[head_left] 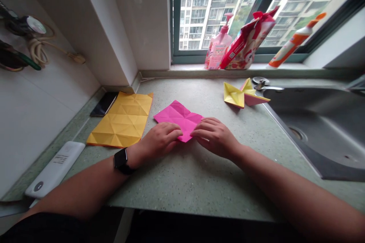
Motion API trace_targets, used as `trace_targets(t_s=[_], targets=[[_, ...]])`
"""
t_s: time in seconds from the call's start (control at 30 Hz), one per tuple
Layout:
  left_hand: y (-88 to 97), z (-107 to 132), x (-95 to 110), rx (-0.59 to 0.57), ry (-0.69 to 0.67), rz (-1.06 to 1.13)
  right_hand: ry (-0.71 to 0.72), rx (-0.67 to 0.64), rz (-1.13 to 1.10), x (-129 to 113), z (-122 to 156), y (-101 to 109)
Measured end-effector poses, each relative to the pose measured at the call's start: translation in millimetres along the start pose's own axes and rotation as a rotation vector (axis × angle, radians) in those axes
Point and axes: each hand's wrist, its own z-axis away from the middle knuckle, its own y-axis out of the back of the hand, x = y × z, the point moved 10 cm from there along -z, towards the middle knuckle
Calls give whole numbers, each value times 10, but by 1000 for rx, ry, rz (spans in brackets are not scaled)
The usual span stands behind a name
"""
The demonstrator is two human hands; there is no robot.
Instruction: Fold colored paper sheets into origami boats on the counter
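Note:
A creased sheet of pink origami paper [182, 118] lies on the counter between my hands, with one corner pointing toward me. My left hand [164, 136], below a black watch, grips the paper's near left edge with curled fingers; the thumb is partly hidden under it. Along the near right edge, my right hand [213, 134] pinches the same sheet, fingers close together. To the left rests a stack of creased yellow-orange paper [121, 119]. Toward the back right stand folded yellow and pink origami pieces [242, 94].
A dark phone [103, 103] lies partly beneath the yellow stack. Nearer me on the left is a white power bank [55, 169]. The steel sink [322, 121] takes up the right side. A pink pump bottle [219, 47], a red bag [248, 41] and an orange-white bottle [293, 43] line the windowsill.

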Motion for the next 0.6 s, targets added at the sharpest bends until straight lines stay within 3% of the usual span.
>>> trace_targets(t_s=[0.13, 0.23, 0.6], targets=[[-112, 24, -246, -101, 109, 4, -97, -31, -46, 165, 30, -10], [-149, 20, -308, -116, 144, 28, -93, -66, -80, 192, 63, -86], [-170, 3, -38, -154, -30, 211, -173, -75, -69, 430, 139, -172]])
